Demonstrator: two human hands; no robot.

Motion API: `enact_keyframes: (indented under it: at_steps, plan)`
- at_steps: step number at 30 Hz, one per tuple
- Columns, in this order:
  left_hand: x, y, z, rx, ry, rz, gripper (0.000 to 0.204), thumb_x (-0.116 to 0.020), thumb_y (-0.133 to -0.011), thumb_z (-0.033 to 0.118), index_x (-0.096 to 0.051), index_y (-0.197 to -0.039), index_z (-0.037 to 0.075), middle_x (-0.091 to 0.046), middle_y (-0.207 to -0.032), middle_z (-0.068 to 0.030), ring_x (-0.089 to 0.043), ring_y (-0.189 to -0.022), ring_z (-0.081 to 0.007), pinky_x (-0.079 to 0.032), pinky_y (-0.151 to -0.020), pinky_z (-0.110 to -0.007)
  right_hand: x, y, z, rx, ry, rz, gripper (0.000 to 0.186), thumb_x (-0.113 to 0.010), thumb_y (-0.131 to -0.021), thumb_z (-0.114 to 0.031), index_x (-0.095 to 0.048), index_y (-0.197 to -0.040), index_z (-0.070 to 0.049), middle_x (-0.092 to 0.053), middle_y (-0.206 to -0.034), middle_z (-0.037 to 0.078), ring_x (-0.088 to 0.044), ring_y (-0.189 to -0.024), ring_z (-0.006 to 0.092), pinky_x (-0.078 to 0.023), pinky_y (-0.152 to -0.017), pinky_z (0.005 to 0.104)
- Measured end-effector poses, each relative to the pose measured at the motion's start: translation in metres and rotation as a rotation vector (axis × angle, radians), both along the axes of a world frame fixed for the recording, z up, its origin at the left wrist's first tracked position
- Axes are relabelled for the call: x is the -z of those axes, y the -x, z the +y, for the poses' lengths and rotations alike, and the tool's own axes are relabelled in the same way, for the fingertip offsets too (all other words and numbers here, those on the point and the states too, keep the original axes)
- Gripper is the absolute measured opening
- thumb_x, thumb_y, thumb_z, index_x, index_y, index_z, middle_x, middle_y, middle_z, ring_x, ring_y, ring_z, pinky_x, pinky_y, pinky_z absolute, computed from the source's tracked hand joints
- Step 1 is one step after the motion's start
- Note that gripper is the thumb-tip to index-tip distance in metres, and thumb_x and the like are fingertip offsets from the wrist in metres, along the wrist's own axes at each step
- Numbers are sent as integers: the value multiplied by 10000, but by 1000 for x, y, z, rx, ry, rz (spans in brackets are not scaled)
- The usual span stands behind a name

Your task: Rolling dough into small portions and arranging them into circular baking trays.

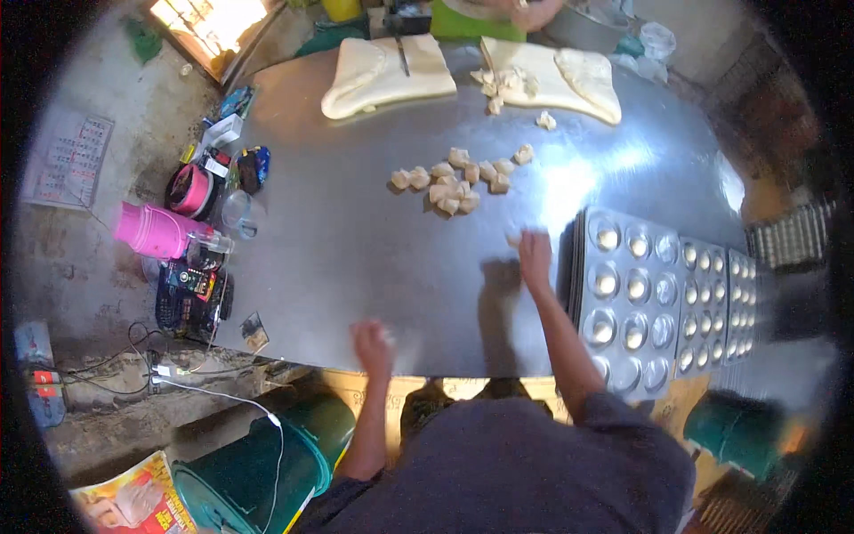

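My right hand (534, 259) is over the metal table, left of the stacked muffin tins, its fingers closed about a small pale piece of dough (513, 241). Nearer the table's front edge, my left hand (372, 347) is blurred by motion; its fingers look curled, with a pale bit at them that I cannot make out. Ahead of both hands lies a loose cluster of cut dough pieces (454, 191). On the right, the nearest muffin tin (621, 258) holds dough balls in its left and middle columns; its right column shows bare metal cups.
Two large dough slabs (391, 78) (560, 80) lie at the far edge, a dark blade-like tool (402, 55) on the left one. Other filled tins (703, 303) stand right. A pink jug (151, 230), radio and cables crowd the left edge. A green bin (258, 472) stands below.
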State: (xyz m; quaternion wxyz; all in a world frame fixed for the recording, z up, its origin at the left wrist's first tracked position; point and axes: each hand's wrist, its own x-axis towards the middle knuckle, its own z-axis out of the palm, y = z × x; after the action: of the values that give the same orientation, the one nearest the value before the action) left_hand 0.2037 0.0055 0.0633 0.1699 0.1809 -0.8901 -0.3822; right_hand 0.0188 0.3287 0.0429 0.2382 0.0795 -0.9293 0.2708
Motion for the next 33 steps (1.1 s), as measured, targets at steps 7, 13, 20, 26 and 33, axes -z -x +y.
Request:
enact_keyframes:
  at_steps: [7,13,20,26,33]
  plan:
    - [33,84,-21,272,743,16,210,-515,-879,194,-549,-1024,47,-548,-993,-158,-502,-951,-342,-390,-841,-474,-2,-67,-33,53,-195,-224,230,-547,-855,-261,-557,-976,-65,-502,-972,166,-455,-930,341,-345,-811,469]
    - [34,120,-102,227,607,-27,276,-545,-832,170,-537,-1078,45,-587,-1047,-156,-528,-906,-345,-413,-815,-475,1,-22,19,-15,-179,-42,136,-564,-819,-172,-541,-774,-46,-523,-794,171,-486,-760,335,-378,-685,438]
    - [3,57,16,240,554,-193,204,-557,-818,191,-541,-984,73,-563,-905,-128,-532,-912,-331,-410,-807,-467,29,-67,-42,-226,-183,-35,169,-527,-835,-187,-520,-814,-20,-485,-825,175,-469,-826,355,-390,-747,452]
    - [50,122,-67,471,550,-76,212,-546,-799,175,-576,-974,58,-584,-951,-146,-550,-915,-339,-428,-804,-470,-2,1,-17,-462,-237,-211,162,-554,-758,-135,-551,-885,-35,-517,-878,187,-489,-851,361,-408,-756,472]
    - [49,-5,15,177,540,-139,221,-533,-827,226,-578,-989,82,-565,-922,-105,-532,-933,-288,-435,-845,-433,69,-128,-25,-375,-286,-224,145,-573,-774,-185,-586,-855,-66,-508,-866,150,-477,-892,340,-391,-814,452]
